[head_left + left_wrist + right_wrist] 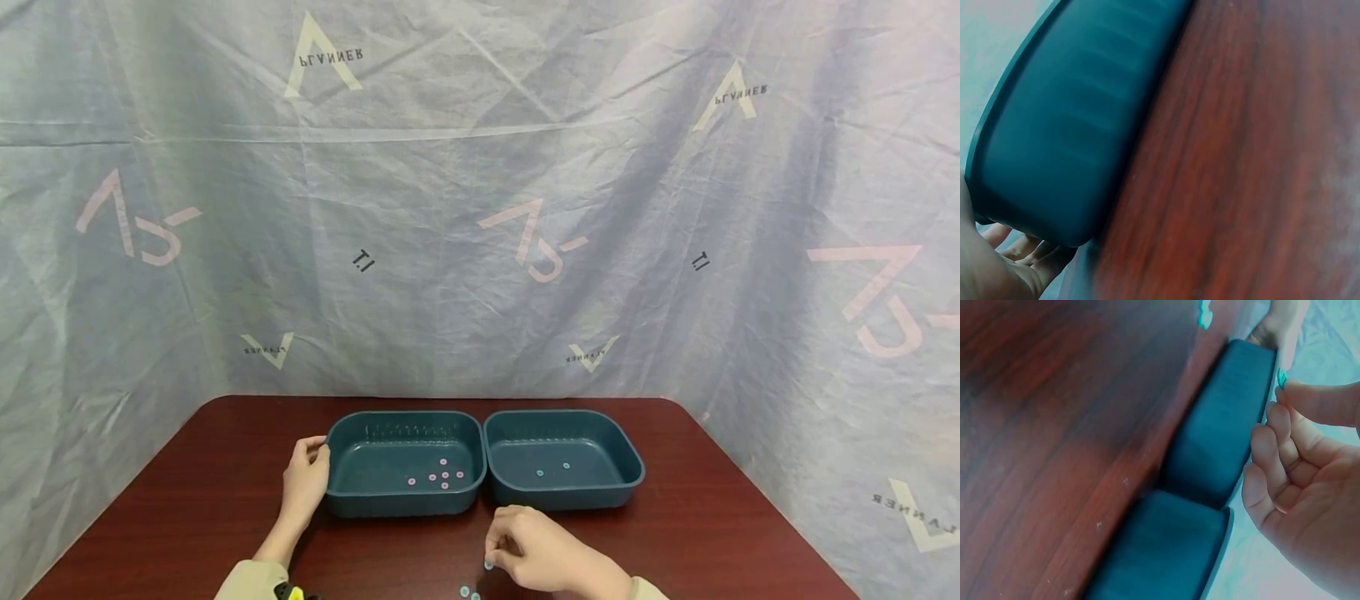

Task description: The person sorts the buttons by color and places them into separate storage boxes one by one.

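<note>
My left hand (pixel 306 479) grips the left end of a dark teal tray (pixel 405 504). In the left wrist view its fingers (pixel 1025 247) bend round that tray's end, with the thumb side at the rim. Between thumb and forefinger, my right hand (pixel 536 546) pinches a small light-blue button (pixel 1282 377), held over the table in front of the trays. The other fingers of this hand are curled toward the palm. Several pink buttons (pixel 446 475) lie inside the left tray. Two blue buttons (pixel 566 466) lie in a matching right tray (pixel 562 498).
Two more blue buttons (pixel 465 592) lie on the dark red wooden table (pixel 720 542), near the bottom edge of the head view. The trays stand side by side toward the table's back. A pale printed cloth (pixel 450 333) hangs behind and along the sides.
</note>
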Motion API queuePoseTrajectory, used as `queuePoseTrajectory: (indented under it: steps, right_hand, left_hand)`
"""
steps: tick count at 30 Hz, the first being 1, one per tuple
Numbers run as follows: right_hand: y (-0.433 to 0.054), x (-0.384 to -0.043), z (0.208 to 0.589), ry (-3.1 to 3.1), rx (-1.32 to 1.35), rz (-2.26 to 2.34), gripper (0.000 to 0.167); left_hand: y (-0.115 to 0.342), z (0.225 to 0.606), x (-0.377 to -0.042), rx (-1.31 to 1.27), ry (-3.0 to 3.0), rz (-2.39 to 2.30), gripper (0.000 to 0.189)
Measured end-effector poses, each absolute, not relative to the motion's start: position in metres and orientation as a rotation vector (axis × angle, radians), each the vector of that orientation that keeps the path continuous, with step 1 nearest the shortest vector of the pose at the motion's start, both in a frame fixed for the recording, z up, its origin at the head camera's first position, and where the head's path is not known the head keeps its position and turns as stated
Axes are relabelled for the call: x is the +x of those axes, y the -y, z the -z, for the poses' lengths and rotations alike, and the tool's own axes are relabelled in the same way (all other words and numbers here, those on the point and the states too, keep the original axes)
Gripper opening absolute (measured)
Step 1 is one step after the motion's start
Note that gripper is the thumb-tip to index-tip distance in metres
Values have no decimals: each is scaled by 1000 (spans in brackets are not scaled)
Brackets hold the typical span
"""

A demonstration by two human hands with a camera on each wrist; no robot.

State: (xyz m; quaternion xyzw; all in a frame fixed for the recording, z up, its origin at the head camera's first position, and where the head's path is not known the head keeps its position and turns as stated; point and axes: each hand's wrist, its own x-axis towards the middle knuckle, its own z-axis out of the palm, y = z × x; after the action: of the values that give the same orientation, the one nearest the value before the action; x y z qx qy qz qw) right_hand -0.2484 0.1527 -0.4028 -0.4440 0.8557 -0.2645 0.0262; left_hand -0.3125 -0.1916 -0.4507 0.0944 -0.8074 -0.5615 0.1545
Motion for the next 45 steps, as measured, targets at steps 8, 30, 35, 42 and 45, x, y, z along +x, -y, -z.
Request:
queuePoseTrajectory:
  steps: [8, 30, 35, 42, 45]
  right_hand:
    - [-154, -252, 396, -2723, -1396, 860, 11]
    - [-160, -266, 383, -2858, -1151, 1027, 15]
    - [-163, -269, 383, -2847, -1113, 1055, 13]
    - [-167, -273, 385, -2869, -1082, 1097, 11]
    - [-169, -276, 387, -2893, -1058, 1109, 10]
  left_hand:
    - [193, 450, -312, 275, 2321, 1611, 44]
    - [191, 449, -313, 275, 2328, 1601, 45]
    - [190, 449, -312, 273, 2327, 1604, 45]
    - [190, 448, -311, 264, 2334, 1612, 45]
    - [190, 447, -311, 266, 2336, 1606, 46]
